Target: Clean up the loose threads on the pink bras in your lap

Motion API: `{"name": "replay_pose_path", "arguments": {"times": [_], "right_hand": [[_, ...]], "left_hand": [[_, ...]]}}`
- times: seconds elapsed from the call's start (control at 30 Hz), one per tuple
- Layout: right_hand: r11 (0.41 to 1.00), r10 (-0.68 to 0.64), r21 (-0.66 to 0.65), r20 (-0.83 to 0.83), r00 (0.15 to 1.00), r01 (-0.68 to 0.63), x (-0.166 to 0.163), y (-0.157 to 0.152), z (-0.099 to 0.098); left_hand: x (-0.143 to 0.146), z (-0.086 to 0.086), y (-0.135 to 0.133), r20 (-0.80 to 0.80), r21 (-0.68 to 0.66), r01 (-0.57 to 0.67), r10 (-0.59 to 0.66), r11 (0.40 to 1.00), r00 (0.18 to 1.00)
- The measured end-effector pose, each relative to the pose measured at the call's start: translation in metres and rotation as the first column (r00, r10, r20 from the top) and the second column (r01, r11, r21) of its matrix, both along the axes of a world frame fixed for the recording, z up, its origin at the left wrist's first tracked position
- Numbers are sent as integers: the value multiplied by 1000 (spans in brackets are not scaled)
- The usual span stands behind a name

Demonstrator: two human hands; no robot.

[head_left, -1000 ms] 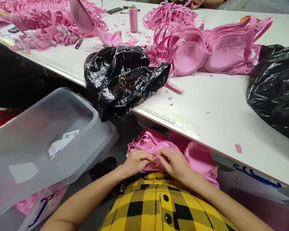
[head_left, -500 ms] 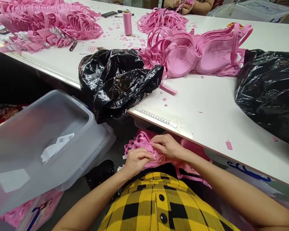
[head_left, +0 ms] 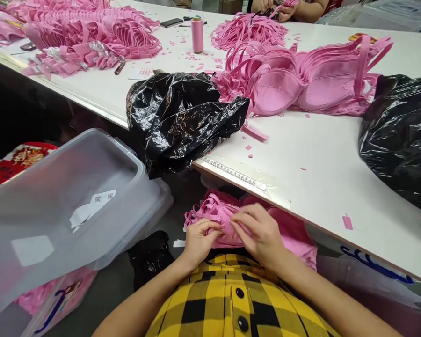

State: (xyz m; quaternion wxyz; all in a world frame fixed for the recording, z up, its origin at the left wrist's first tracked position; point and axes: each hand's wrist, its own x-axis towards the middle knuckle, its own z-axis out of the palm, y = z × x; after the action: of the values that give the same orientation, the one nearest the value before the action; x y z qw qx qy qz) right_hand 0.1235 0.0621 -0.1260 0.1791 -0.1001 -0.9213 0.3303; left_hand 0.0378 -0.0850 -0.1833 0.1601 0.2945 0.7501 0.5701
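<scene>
In my lap, below the table edge, lies a bundle of pink bras (head_left: 290, 229) with straps bunched at its left end. My left hand (head_left: 200, 241) pinches the pink fabric at the strap end between thumb and fingers. Just to the right, my right hand (head_left: 261, 231) hovers over the bras with thumb and fingertips drawn together. Whatever its fingertips hold, if anything, is too small and blurred to make out. A small gap separates the two hands.
On the white table (head_left: 312, 187) are a pile of pink bras (head_left: 277, 89), black plastic bags (head_left: 178, 117) and a thread spool (head_left: 197, 35). A measuring tape (head_left: 231, 173) runs along its edge. Clear plastic bins (head_left: 101, 187) stand at left. Another person's hands work across the table.
My right hand has lifted and moved right, away from my left hand, which keeps its pinch on the fabric. The view has shifted slightly left.
</scene>
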Motion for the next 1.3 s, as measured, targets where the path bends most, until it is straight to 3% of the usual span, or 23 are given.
{"name": "replay_pose_path", "arguments": {"times": [0.13,0.3,0.4,0.5,0.6,0.67,0.73,0.8,0.87,0.97,1.03,1.1,1.2,1.3], "right_hand": [[998,-25,66,195,980,13,20,-19,-14],[993,-101,-27,271,957,112,12,-25,-39],[984,-109,-108,262,959,141,9,-28,-45],[981,-64,-167,210,976,100,11,-31,-47],[977,-38,-203,135,990,65,12,-31,-40],[965,-42,-253,86,995,63,12,-31,-31],[954,-43,-295,53,998,57,15,-31,-19],[957,-12,-289,14,1000,15,19,-32,-7],[974,37,-224,-22,999,-41,22,-34,0],[995,77,-66,-55,996,-81,25,-35,-4],[997,68,-28,-50,996,-70,26,-32,-11],[995,31,-91,-13,999,-32,28,-29,-17],[972,-2,-235,45,999,12,33,-27,-17],[966,26,-258,17,1000,-21,37,-29,-11]], "left_hand": [[2,1,-1,-44,-52,-8,6,999,999],[2,0,-1,-162,-8,89,-89,996,983],[0,-3,-4,-312,28,190,-172,981,934],[-4,-3,-7,-503,-5,323,-282,946,817],[-11,6,-8,-535,-29,379,-335,925,776],[-16,16,-8,-412,20,377,-336,926,847],[-19,28,-9,-176,96,376,-356,922,918],[-18,39,-10,114,153,362,-380,920,918],[-13,45,-10,302,136,320,-347,937,888],[2,42,-3,339,35,171,-172,985,925],[11,35,3,368,-1,48,-44,999,929],[16,29,5,477,-6,-8,10,1000,879],[17,30,-2,675,26,97,-89,995,732],[15,36,-10,792,85,144,-155,986,590]]}}
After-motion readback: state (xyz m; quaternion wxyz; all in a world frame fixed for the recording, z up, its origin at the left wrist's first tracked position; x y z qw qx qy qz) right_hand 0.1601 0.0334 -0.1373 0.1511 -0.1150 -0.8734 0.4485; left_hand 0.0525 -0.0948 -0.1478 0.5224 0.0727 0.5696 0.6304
